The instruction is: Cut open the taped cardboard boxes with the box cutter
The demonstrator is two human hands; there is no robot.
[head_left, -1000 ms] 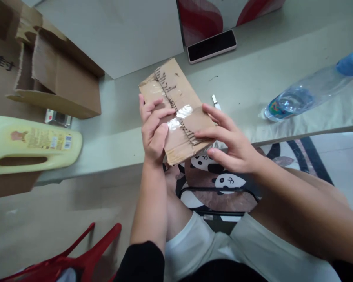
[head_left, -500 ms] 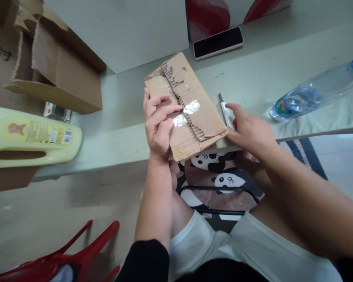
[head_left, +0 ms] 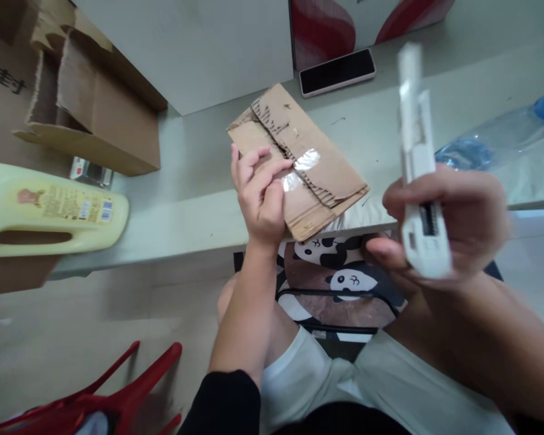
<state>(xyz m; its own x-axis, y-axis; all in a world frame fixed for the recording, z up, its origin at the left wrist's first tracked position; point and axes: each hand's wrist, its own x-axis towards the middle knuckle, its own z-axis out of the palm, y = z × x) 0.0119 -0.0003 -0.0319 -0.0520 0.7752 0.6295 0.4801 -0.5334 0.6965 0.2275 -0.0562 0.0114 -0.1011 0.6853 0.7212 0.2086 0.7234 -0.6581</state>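
Observation:
A torn piece of brown cardboard (head_left: 317,169) with strips of clear tape lies on the pale table (head_left: 185,175), hanging over its near edge. My left hand (head_left: 260,196) presses down on the cardboard's left part, fingers curled against it beside the tape. My right hand (head_left: 448,226) is raised to the right of the cardboard, closed round a white utility knife (head_left: 419,175) that points upward and is blurred by motion.
A black phone (head_left: 336,71) lies at the back by a red and white box (head_left: 344,21). A torn cardboard box (head_left: 86,109) and a yellow jug (head_left: 45,208) are at left. A plastic water bottle (head_left: 503,142) lies at right. A red chair (head_left: 118,393) stands below.
My right hand left the cardboard, reached to the white utility knife on the table, picked it up and lifted it toward me. My left hand stayed on the cardboard.

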